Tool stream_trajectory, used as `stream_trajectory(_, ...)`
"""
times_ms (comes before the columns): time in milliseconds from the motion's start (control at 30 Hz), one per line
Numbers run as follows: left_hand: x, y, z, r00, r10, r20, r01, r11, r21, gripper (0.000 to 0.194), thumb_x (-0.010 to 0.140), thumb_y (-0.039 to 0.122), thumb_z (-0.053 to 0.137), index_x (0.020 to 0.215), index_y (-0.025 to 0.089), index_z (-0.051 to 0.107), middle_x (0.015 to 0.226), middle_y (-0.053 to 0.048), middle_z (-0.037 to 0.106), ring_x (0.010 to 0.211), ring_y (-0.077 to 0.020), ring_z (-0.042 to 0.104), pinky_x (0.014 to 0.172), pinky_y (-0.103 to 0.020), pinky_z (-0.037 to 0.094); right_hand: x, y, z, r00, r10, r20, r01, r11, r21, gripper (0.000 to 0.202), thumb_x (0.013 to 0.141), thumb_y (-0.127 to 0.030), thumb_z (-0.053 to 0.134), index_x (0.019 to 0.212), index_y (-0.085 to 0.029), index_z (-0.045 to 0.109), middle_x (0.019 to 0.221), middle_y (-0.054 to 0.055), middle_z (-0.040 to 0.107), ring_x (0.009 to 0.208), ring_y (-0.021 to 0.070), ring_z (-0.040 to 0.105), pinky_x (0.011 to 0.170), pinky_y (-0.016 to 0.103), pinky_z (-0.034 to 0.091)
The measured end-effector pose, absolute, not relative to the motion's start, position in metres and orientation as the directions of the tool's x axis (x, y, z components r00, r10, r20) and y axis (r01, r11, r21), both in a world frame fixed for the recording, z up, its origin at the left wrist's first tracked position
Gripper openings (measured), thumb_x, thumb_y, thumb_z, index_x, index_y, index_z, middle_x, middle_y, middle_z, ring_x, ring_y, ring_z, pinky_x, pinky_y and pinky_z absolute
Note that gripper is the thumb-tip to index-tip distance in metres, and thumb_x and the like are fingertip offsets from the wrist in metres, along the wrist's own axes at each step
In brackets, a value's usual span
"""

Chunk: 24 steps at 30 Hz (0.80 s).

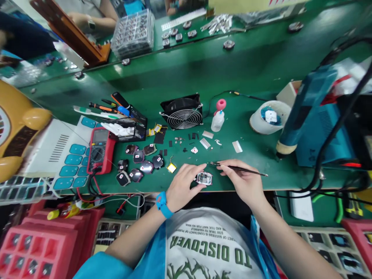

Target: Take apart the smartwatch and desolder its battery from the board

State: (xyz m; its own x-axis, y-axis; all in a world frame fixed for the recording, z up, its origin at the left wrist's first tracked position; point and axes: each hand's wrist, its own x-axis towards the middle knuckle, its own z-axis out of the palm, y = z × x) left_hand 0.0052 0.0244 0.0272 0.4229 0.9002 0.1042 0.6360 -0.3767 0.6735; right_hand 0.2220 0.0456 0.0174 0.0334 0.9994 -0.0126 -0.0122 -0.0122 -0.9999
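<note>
My left hand [186, 181] is closed around a small opened smartwatch case [204, 178] at the table's front edge. Bare circuitry shows inside the case, which faces up. In my right hand [242, 180], just to the right of it, is a slim dark hand tool [247, 169], pinched between thumb and fingers. One end of the tool looks metallic and lies just above the case; its exact kind is unclear. A small yellow battery [171, 167] with a wire lies left of my left hand. Several dark watch bodies [146, 167] are grouped farther left.
Behind the loose small parts stand a black fan [183, 112] and a white squeeze bottle [217, 121]. A red multimeter [99, 149] and black tool holder [138, 128] are at left. A white tub [269, 118] and blue hot-air handle [305, 104] with cables stand right.
</note>
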Motion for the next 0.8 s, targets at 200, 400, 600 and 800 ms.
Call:
stream_trajectory(200, 0.008, 0.025, 0.026, 0.421, 0.882, 0.213, 0.634, -0.454, 0.626, 0.054, 0.095, 0.015, 0.064, 0.144, 0.029, 0.049, 0.12, -0.006, 0.067, 0.11, -0.025, 0.063, 0.095, -0.045, 0.059, 0.219, 0.088, 0.021, 0.177, 0.979, -0.105, -0.063, -0.095, -0.993, 0.033, 0.077, -0.049, 0.08, 0.082, -0.016, 0.074, 0.053, -0.002, 0.063, 0.041, 0.0098, 0.052, 0.037, 0.021, 0.04)
stream_trajectory(400, 0.009, 0.024, 0.024, 0.397, 0.883, 0.251, 0.636, -0.462, 0.618, 0.054, 0.092, 0.014, 0.065, 0.142, 0.029, 0.053, 0.116, -0.006, 0.069, 0.107, -0.0254, 0.066, 0.093, -0.043, 0.061, 0.201, 0.107, 0.022, 0.207, 0.971, -0.117, 0.003, -0.12, -0.993, 0.038, 0.08, -0.053, 0.074, 0.084, -0.015, 0.072, 0.047, -0.003, 0.058, 0.036, 0.0097, 0.046, 0.034, 0.022, 0.032)
stream_trajectory(600, 0.009, 0.023, 0.02, 0.387, 0.88, 0.276, 0.643, -0.472, 0.604, 0.052, 0.089, 0.011, 0.065, 0.138, 0.025, 0.055, 0.116, -0.006, 0.07, 0.105, -0.0241, 0.065, 0.092, -0.04, 0.061, 0.196, 0.105, 0.026, 0.23, 0.967, -0.11, 0.064, -0.127, -0.99, 0.038, 0.078, -0.054, 0.076, 0.087, -0.017, 0.072, 0.047, -0.004, 0.059, 0.037, 0.0111, 0.049, 0.034, 0.022, 0.032)
stream_trajectory(800, 0.008, 0.023, 0.02, 0.406, 0.869, 0.283, 0.617, -0.489, 0.617, 0.051, 0.088, 0.006, 0.065, 0.135, 0.022, 0.055, 0.117, -0.006, 0.07, 0.105, -0.025, 0.063, 0.094, -0.042, 0.06, 0.202, 0.096, 0.024, 0.235, 0.965, -0.115, 0.075, -0.136, -0.988, 0.041, 0.078, -0.054, 0.076, 0.089, -0.016, 0.069, 0.048, -0.003, 0.06, 0.036, 0.0105, 0.049, 0.034, 0.021, 0.038)
